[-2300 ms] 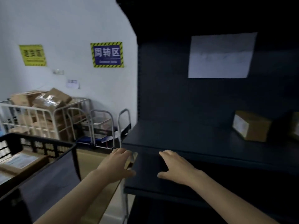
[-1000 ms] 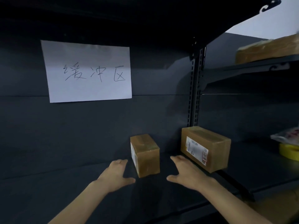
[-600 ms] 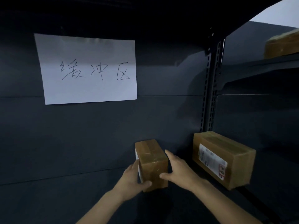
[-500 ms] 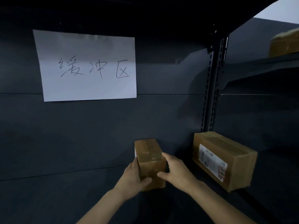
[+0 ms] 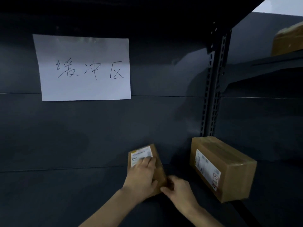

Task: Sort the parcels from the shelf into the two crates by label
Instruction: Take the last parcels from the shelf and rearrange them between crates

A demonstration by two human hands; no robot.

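A small brown cardboard parcel [image 5: 153, 154] sits on the dark shelf, tilted so its white label faces up toward me. My left hand [image 5: 142, 176] lies over its top face with fingers on the label and the thumb curled round its near right edge. My right hand [image 5: 177, 188] grips the parcel's lower right corner. A larger brown parcel [image 5: 229, 163] with a white label on its left face stands to the right, apart from both hands. No crate is in view.
A white paper sign [image 5: 83, 68] with handwriting hangs on the shelf's back panel. A perforated upright post [image 5: 211, 99] divides the bays. Another brown parcel [image 5: 288, 41] lies on the upper right shelf. The shelf board [image 5: 57, 194] stretches left.
Both hands reached the small parcel and took hold of it. It has been turned from standing upright so that its label now faces up, with my left hand over the top.
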